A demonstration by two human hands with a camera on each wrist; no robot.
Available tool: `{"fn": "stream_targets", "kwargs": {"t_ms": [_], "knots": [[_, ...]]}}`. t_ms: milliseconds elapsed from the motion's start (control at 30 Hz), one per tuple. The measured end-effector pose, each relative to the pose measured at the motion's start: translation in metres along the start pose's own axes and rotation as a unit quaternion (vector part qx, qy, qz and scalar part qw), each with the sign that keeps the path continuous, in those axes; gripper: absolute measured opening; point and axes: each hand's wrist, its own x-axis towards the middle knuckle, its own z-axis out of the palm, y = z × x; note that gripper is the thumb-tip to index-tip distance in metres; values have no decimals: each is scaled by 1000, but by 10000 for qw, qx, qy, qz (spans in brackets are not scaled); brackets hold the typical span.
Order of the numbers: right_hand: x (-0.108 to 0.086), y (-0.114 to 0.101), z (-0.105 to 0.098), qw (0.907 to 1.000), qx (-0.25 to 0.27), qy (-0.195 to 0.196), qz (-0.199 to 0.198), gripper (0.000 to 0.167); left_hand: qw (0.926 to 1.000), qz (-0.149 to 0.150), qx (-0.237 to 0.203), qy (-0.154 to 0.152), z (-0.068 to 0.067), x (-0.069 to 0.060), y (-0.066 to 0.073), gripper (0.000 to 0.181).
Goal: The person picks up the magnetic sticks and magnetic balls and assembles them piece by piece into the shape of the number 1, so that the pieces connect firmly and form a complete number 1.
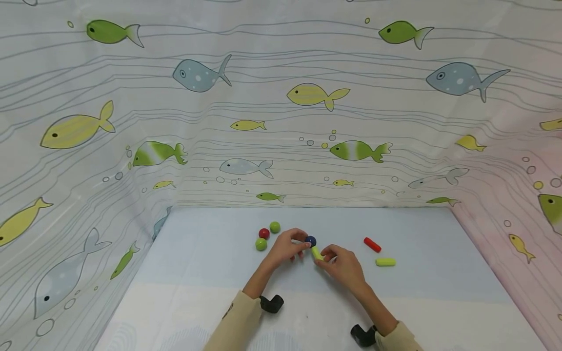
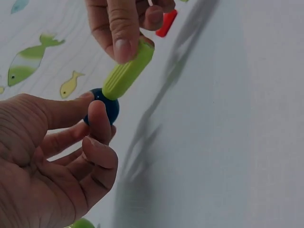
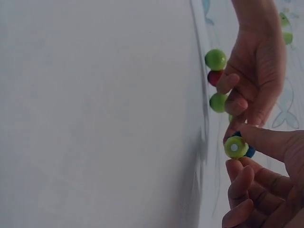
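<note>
Above the table my left hand [image 1: 287,245] pinches a dark blue ball [image 2: 110,111] between thumb and fingers. My right hand [image 1: 344,267] holds a yellow-green rod [image 2: 128,71] with ridged sides by its far end. The rod's other end touches the ball, as the left wrist view shows. Seen end-on in the right wrist view, the rod has a small pale round spot [image 3: 234,147] in its end face. Fingers cover part of the ball.
Left of the hands lie a red ball [image 1: 264,233] and two green balls, one behind it [image 1: 274,227] and one in front [image 1: 261,244]. A red rod [image 1: 372,244] and another yellow-green rod [image 1: 385,262] lie to the right. A fish-patterned curtain [image 1: 281,141] surrounds the table.
</note>
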Motion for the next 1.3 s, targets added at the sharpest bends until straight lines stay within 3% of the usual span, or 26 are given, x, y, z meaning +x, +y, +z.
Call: {"fn": "stream_targets", "kwargs": {"t_ms": [667,1300], "knots": [[3,16,-23,9995,-125,11,295,26,9989,-308,-318,167,-4,26,-8,30],[6,40,-51,9982,-215,88,554,27,9987,-225,-163,423,2,41,-13,32]]}}
